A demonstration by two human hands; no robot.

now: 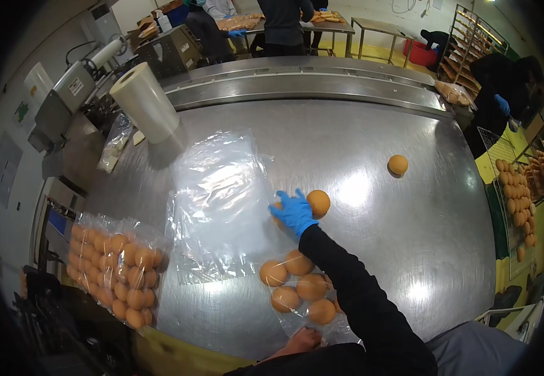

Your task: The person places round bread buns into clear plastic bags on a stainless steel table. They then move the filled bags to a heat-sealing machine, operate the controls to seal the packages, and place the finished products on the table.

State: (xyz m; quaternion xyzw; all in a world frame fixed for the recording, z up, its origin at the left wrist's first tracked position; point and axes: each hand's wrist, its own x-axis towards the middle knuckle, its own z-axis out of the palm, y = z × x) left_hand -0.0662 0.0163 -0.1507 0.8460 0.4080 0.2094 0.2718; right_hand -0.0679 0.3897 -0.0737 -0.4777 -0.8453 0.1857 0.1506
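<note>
My right hand [294,214], in a blue glove, reaches over a round golden-brown bun [277,220] with its fingers spread; whether it grips the bun is hidden. A second round bun [319,203] lies against the glove's right side. Bare and curled, my left hand [304,339] holds the near end of a clear plastic bag [290,324] on the steel table [375,263]. Several buns [312,287] lie inside that bag, some of them covered by my right sleeve. Flat clear bags [220,202] lie left of the glove.
A filled bag of buns [112,268] stands at the table's left edge. Farther back are a film roll [145,103] and a raised steel ledge [300,87]. One loose bun [397,165] sits at right. Bun racks [516,202] and a co-worker [502,94] are beyond the right edge.
</note>
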